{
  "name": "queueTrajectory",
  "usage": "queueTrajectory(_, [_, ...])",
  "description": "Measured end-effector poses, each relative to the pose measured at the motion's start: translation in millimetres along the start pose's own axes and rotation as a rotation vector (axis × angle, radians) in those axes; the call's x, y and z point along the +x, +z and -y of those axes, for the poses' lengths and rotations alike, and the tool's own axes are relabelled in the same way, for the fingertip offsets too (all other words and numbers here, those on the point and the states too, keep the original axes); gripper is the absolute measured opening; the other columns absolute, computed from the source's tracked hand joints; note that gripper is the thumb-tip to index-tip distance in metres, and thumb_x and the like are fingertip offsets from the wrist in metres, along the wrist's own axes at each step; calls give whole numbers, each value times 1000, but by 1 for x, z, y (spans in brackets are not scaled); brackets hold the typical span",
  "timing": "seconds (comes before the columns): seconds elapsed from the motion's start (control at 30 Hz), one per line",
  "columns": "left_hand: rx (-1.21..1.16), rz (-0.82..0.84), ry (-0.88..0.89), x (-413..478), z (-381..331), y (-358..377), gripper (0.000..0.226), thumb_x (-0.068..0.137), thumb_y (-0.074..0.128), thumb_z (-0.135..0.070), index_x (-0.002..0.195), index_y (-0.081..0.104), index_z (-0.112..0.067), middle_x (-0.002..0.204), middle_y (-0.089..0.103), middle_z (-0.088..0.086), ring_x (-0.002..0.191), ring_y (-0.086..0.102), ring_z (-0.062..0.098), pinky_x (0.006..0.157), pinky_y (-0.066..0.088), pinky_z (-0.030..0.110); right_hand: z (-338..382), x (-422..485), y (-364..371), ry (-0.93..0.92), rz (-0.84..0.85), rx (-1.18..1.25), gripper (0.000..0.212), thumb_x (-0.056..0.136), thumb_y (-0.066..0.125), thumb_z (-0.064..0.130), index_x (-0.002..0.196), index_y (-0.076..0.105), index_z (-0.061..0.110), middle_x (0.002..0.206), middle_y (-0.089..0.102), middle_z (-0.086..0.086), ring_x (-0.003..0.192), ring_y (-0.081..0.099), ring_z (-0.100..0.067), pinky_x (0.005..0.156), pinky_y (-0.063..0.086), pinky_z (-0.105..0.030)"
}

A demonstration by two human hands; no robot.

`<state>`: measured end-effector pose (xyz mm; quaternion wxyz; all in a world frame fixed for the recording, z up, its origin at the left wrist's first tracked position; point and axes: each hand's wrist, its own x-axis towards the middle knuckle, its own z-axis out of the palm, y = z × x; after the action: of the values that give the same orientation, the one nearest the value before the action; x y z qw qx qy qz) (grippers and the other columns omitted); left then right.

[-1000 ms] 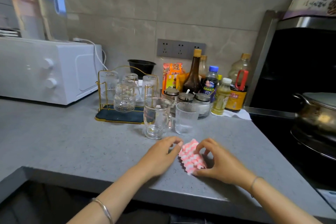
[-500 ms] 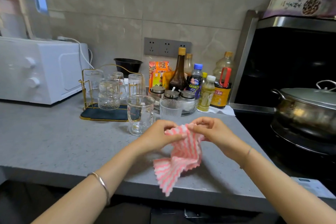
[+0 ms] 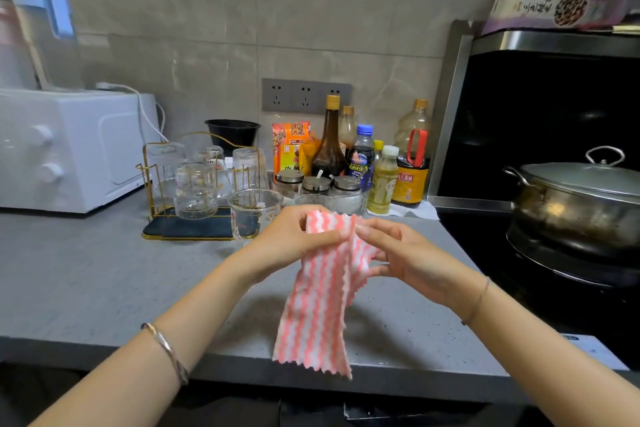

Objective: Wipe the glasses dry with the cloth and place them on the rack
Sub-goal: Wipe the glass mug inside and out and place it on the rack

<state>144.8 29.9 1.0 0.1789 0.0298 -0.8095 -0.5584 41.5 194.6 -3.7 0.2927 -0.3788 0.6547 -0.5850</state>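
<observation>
Labels: dark sauce bottle [image 3: 410,180] carried an orange label with Chinese characters, too small to read; purple packet [image 3: 554,3] on the hood had printed writing, blurred; blue-capped bottle [image 3: 362,159] label not legible. Left hand [image 3: 294,239] pinched the top edge of the pink-and-white striped cloth [image 3: 322,305] between thumb and curled fingers. Right hand [image 3: 408,256] pinched the same edge just beside it with thumb and forefinger, its other fingers loosely bent behind the fabric. Cloth hung down from both grips above the grey counter [image 3: 86,270], its zigzag lower hem near the counter's front edge. Glass mug [image 3: 254,215] stood upright on the counter just beyond the left hand, untouched. Ribbed glass [image 3: 313,199] stood beside it, mostly hidden by the hands. Gold wire rack [image 3: 149,184] to the left held several glasses.
</observation>
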Motion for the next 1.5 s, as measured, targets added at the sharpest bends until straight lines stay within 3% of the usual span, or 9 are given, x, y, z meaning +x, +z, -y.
queueTrajectory(0.17, [11,-2,-16,2,-21,-2,15,80,77,-19,94,73,-15,90,76,-2,81,70,5,67,53,15,18,-7,-4,-50,-95,-25,35,75,72,32,100,56,13,93,63,-8,76,57,-15,64,57,-26])
queueTrajectory(0.27, [-37,-3,-34,1,-34,-4,20,79,77,-18,98,73,-13,88,76,-1,78,71,7,64,53,15,26,-12,-9,-136,-108,-75,16,84,68,16,88,54,12,88,65,-7,74,61,-13,65,56,-23])
queueTrajectory(0.5, [-54,-2,-5,1,-50,-2,13,78,77,-21,90,73,-19,77,75,-10,72,70,1,61,51,10,37,-17,-8,-145,-96,19,22,74,69,30,90,63,15,106,69,-12,95,67,-23,73,56,-25])
queueTrajectory(0.63, [-109,-14,-31,1,-50,-4,24,75,79,-19,98,73,-16,87,77,-4,79,72,6,64,53,15,38,-12,-6,-113,-129,253,8,76,69,20,79,63,16,97,69,-7,92,64,-23,78,58,-26])
queueTrajectory(0.77, [-125,-63,-47,0,-44,-4,31,71,81,-18,101,72,-16,90,76,-4,80,71,7,66,56,17,37,-8,-3,-109,-168,296,9,82,68,11,77,62,15,108,68,-14,94,68,-24,76,58,-24])
queueTrajectory(0.93, [-283,-58,-51,-3,-42,-4,23,74,76,-3,89,70,-20,79,74,-5,72,70,9,61,55,19,34,-5,3,-22,-157,256,7,87,65,7,94,64,7,101,71,-16,85,69,-21,74,59,-25])
queueTrajectory(1.1, [-465,-66,-27,-1,-41,-5,35,74,71,3,101,65,-18,88,71,5,72,69,14,64,58,23,43,-2,-1,-94,-217,349,14,82,66,0,92,59,8,100,68,-9,91,65,-20,79,58,-23])
queueTrajectory(1.23, [-394,-128,58,4,-38,-4,38,71,75,1,101,65,-20,88,70,4,77,67,14,72,58,25,47,-4,0,-3,-68,241,33,82,67,23,111,68,8,110,72,-6,98,69,-18,86,56,-27])
queueTrajectory(1.5, [-160,52,-213,14,-4,-3,21,93,60,-28,92,72,-11,88,76,1,79,71,9,70,57,17,34,13,-16,-1,-222,212,12,84,68,14,95,72,11,110,71,-4,102,67,-17,85,56,-24])
